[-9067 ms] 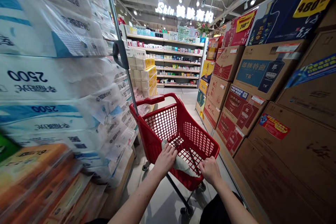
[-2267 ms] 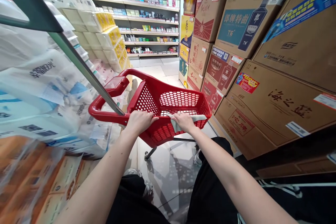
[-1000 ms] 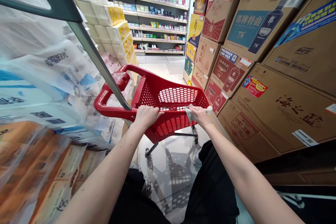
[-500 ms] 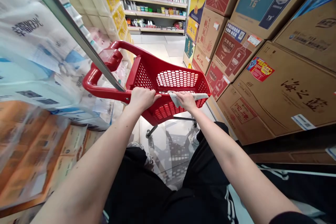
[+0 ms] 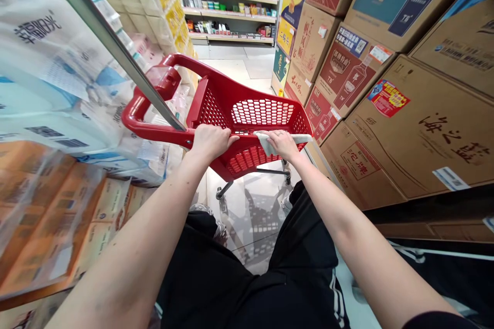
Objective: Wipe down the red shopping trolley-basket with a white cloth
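Two bare hands on one red plastic shopping trolley [image 5: 154,132] in a supermarket aisle: left hand [image 5: 210,144] with its grip closed around the trolley's near rim [image 5: 181,137], fingers curled over the plastic; right hand [image 5: 281,145] with its grip closed down on a crumpled pale cloth [image 5: 265,143], pressing it against the same rim. The cloth lies under the right grip and just right of the left one, its long axis running along the rim toward the right corner, with a bunched end at the left; the right hand is the nearer. Trolley basket: perforated red walls and a honeycomb floor [image 5: 262,112]. Around it: a metal pole [image 5: 108,46] crossing the left of view, wrapped toilet-paper packs [image 5: 38,31] stacked at left, cardboard liquor cartons [image 5: 417,128] stacked at right, stocked shelves [image 5: 231,10] ahead, a tiled floor [image 5: 247,226] below, and black shorts [image 5: 231,277] under the arms
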`<control>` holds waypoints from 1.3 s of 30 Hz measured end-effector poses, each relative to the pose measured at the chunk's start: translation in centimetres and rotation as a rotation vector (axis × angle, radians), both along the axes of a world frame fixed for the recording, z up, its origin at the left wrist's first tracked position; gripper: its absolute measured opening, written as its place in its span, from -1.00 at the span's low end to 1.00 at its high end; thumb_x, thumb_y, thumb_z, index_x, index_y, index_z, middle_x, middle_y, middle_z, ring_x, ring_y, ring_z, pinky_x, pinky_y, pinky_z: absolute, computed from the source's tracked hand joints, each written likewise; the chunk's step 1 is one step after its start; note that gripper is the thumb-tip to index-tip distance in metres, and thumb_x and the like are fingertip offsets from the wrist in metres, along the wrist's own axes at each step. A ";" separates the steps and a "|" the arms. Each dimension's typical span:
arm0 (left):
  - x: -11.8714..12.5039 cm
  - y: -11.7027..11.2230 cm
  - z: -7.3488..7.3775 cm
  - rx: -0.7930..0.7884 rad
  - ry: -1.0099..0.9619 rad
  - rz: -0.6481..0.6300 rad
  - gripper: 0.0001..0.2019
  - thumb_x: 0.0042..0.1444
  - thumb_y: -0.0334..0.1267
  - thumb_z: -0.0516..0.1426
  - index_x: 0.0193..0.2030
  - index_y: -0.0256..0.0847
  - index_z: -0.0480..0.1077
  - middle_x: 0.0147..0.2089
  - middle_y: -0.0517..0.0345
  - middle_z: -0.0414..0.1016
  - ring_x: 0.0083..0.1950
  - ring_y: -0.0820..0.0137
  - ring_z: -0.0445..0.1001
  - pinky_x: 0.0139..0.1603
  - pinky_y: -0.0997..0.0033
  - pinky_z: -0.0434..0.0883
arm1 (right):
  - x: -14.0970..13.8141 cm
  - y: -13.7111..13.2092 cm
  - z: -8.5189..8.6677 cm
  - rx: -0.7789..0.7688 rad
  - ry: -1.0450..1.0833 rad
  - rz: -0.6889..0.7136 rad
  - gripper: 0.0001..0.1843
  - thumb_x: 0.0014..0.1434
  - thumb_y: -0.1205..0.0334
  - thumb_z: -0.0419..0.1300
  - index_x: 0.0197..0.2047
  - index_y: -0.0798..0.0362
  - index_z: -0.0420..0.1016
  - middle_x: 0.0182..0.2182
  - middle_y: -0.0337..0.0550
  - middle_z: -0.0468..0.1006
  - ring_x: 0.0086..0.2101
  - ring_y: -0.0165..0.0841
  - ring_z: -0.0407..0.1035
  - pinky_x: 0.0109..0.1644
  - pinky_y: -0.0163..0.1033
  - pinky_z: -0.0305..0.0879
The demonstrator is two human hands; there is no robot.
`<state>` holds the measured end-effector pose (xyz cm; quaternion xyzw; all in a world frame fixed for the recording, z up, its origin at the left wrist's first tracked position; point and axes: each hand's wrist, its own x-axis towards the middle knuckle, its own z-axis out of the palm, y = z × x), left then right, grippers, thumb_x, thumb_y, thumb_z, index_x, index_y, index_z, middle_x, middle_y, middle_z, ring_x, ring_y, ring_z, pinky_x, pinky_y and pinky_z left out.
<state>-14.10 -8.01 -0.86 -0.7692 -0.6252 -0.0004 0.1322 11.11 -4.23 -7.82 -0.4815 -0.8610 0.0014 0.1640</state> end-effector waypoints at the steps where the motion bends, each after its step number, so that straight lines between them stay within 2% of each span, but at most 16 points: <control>1: 0.0 0.0 0.0 -0.002 0.001 0.006 -0.36 0.20 0.18 -0.22 -0.21 -0.27 0.50 -0.26 -0.16 0.54 -0.16 0.11 0.47 -0.18 0.25 0.13 | 0.7 0.1 -0.2 0.013 -0.007 -0.043 -0.56 0.35 0.05 -0.18 0.21 -0.12 0.26 0.04 -0.07 0.39 0.05 -0.22 0.16 0.13 -0.07 -0.04; 3: 0.0 0.0 0.0 -0.008 0.000 0.015 -0.38 0.19 0.18 -0.20 -0.21 -0.25 0.49 -0.25 -0.14 0.55 -0.15 0.13 0.47 -0.18 0.27 0.13 | 1.9 0.2 -0.7 0.043 -0.024 -0.133 -0.56 0.34 0.00 -0.18 0.17 -0.14 0.30 0.12 -0.07 0.31 0.11 -0.15 0.06 0.18 0.06 -0.16; 5: 0.1 0.0 0.0 -0.011 -0.006 0.015 -0.39 0.19 0.18 -0.20 -0.21 -0.25 0.49 -0.25 -0.13 0.55 -0.15 0.14 0.47 -0.18 0.27 0.13 | 2.6 0.3 -1.1 0.054 -0.045 -0.190 -0.55 0.33 -0.03 -0.18 0.18 -0.16 0.29 0.12 -0.05 0.30 0.10 -0.12 0.06 0.17 0.12 -0.21; 9: -0.1 0.2 0.0 -0.011 -0.019 0.015 -0.37 0.19 0.19 -0.21 -0.22 -0.27 0.50 -0.25 -0.17 0.54 -0.14 0.11 0.47 -0.18 0.26 0.13 | 2.2 0.4 -0.8 0.011 -0.111 -0.212 -0.53 0.32 -0.04 -0.18 0.20 -0.16 0.27 -0.08 0.03 0.42 -0.06 -0.14 0.20 0.04 -0.01 -0.02; 12: -0.4 0.4 0.0 -0.010 -0.021 0.009 -0.36 0.19 0.19 -0.21 -0.23 -0.27 0.50 -0.25 -0.19 0.54 -0.14 0.10 0.47 -0.17 0.25 0.13 | -0.2 0.1 0.0 -0.001 -0.138 -0.163 -0.53 0.32 -0.05 -0.19 0.22 -0.19 0.22 -0.11 0.01 0.43 -0.11 -0.16 0.22 -0.02 -0.09 0.01; 16: -0.5 0.3 0.0 0.002 -0.019 -0.005 -0.39 0.19 0.17 -0.18 -0.23 -0.28 0.50 -0.27 -0.19 0.54 -0.15 0.10 0.48 -0.18 0.24 0.13 | -5.2 -0.8 1.1 0.012 -0.092 -0.030 -0.51 0.35 -0.03 -0.24 0.28 -0.17 0.11 -0.08 -0.02 0.41 -0.12 -0.22 0.23 -0.01 -0.15 0.01; 20: -0.5 -0.1 0.2 0.005 -0.011 -0.004 -0.44 0.19 0.14 -0.15 -0.23 -0.24 0.50 -0.27 -0.15 0.56 -0.18 0.13 0.49 -0.21 0.27 0.14 | -7.9 -1.5 1.7 0.028 -0.046 0.002 -0.53 0.36 0.01 -0.27 0.24 -0.14 0.17 -0.09 -0.05 0.41 -0.11 -0.23 0.24 -0.01 -0.14 0.05; 34: -0.8 -0.7 1.1 0.051 0.002 -0.071 -0.46 0.20 0.13 -0.13 -0.31 -0.24 0.50 -0.35 -0.13 0.55 -0.28 0.14 0.51 -0.32 0.25 0.17 | -7.2 -1.6 1.4 0.073 -0.002 0.061 -0.58 0.34 0.09 -0.14 0.23 -0.13 0.19 -0.07 -0.07 0.43 -0.06 -0.25 0.26 -0.01 -0.20 0.12; 36: -0.9 -0.8 1.2 0.041 -0.009 -0.066 -0.46 0.20 0.12 -0.13 -0.30 -0.25 0.50 -0.34 -0.16 0.55 -0.27 0.13 0.51 -0.32 0.25 0.18 | -5.9 -1.5 1.0 0.090 -0.005 0.053 -0.58 0.33 0.11 -0.12 0.22 -0.15 0.20 -0.05 -0.07 0.43 -0.03 -0.24 0.25 -0.01 -0.19 0.12; 39: -1.0 -0.8 1.2 0.038 -0.026 -0.071 -0.45 0.20 0.11 -0.14 -0.32 -0.26 0.51 -0.35 -0.18 0.54 -0.27 0.13 0.51 -0.31 0.24 0.19 | -2.5 -1.1 -0.2 0.078 -0.031 -0.027 -0.61 0.32 0.10 -0.09 0.16 -0.12 0.30 -0.07 -0.05 0.45 -0.06 -0.23 0.26 0.01 -0.16 0.10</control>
